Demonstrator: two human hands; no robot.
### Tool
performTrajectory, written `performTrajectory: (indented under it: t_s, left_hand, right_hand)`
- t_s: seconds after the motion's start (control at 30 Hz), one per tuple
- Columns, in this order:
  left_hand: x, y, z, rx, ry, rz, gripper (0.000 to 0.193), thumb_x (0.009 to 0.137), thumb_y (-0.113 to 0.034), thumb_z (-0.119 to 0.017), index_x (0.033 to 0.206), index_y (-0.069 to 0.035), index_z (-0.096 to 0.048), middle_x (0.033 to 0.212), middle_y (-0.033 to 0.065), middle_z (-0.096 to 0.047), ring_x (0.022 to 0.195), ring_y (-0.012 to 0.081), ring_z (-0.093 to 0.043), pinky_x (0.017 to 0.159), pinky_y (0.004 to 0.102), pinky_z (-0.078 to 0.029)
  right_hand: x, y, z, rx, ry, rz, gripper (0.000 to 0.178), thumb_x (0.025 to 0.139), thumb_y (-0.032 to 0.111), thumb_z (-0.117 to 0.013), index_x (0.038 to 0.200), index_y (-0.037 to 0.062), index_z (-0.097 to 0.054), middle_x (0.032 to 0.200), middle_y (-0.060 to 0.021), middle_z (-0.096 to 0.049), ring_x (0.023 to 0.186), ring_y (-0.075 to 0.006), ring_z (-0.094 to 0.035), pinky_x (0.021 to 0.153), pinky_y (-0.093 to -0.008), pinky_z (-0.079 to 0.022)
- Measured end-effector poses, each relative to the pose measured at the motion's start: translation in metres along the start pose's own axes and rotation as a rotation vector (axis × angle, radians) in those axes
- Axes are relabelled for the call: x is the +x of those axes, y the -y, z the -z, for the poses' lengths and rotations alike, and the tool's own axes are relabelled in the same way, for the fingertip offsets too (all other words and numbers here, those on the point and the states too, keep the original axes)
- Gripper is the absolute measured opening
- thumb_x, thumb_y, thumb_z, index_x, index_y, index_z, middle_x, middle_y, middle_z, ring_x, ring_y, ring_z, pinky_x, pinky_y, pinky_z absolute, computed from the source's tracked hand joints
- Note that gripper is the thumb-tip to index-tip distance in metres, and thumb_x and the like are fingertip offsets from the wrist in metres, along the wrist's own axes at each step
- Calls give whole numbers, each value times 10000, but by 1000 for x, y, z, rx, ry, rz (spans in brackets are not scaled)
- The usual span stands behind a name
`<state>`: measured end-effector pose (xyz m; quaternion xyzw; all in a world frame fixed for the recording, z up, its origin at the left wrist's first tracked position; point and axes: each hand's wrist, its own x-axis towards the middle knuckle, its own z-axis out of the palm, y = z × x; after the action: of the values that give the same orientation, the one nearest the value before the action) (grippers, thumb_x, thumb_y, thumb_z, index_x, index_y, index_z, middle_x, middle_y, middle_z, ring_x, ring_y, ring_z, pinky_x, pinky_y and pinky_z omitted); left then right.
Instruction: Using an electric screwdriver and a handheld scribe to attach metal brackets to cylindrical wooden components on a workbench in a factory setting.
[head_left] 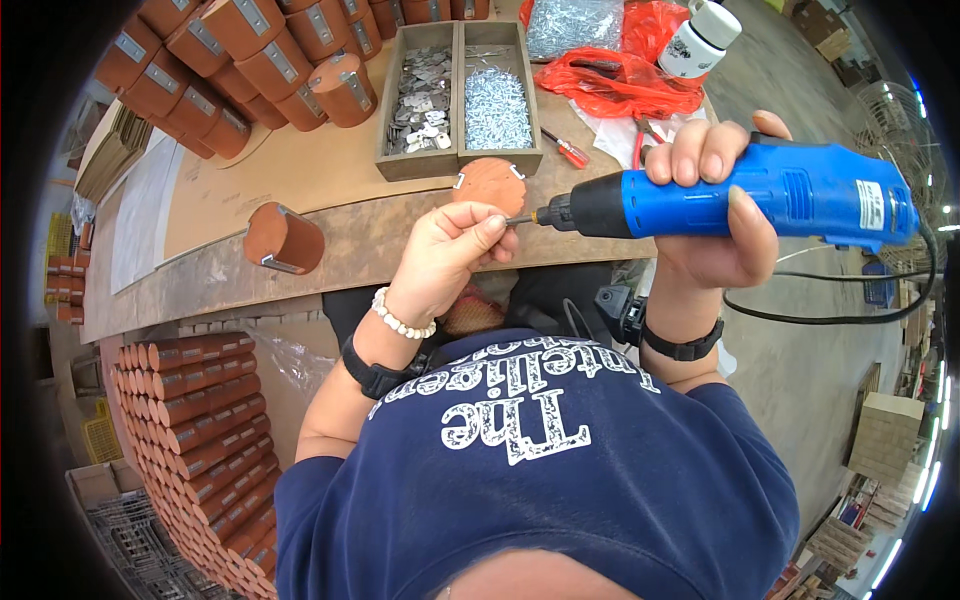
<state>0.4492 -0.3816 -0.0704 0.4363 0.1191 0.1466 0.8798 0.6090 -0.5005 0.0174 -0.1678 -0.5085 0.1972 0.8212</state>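
Note:
My right hand (715,195) grips a blue electric screwdriver (790,195), which lies sideways with its black nose pointing left. Its thin bit (525,219) reaches the fingertips of my left hand (455,245). Thumb and forefinger there are pinched together at the bit's tip; whatever small thing they hold is hidden. Just beyond that hand, a reddish-brown round block (490,185) with metal pieces at its rim sits at the table edge, partly covered. Another such block, a cylinder with metal strips (283,240), stands farther left on the table.
A two-part wooden tray (458,100) holds flat metal plates and silvery screws. Near it lie a red-handled screwdriver (566,147), pliers (640,140), a red plastic bag (620,85) and a white bottle (700,40). Cylinders (340,90) are stacked behind, more (205,430) at lower left. A black cable (850,318) hangs right.

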Motion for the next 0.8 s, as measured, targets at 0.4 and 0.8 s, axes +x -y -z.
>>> performTrajectory:
  t_s: [0.4,0.8]
  left_hand:
    - [-1,-3,-2,180,92,77,118,827,-103,-507,858,4,-545,732,59,-562,644,112,-514,604,214,-425]
    - [22,-30,26,761,-79,-438,458,892,-388,-292,1102,-22,-472,1148,88,-475,1081,174,-410,902,322,-309]
  right_hand:
    - [8,2,-2,-34,247,-33,602,661,117,-492,1207,23,-255,759,-78,-442,681,-183,-430,599,-332,-411]
    - [1,2,10,13,52,-78,545,686,145,-460,1189,15,-296,782,-77,-436,721,-179,-415,644,-332,-387]
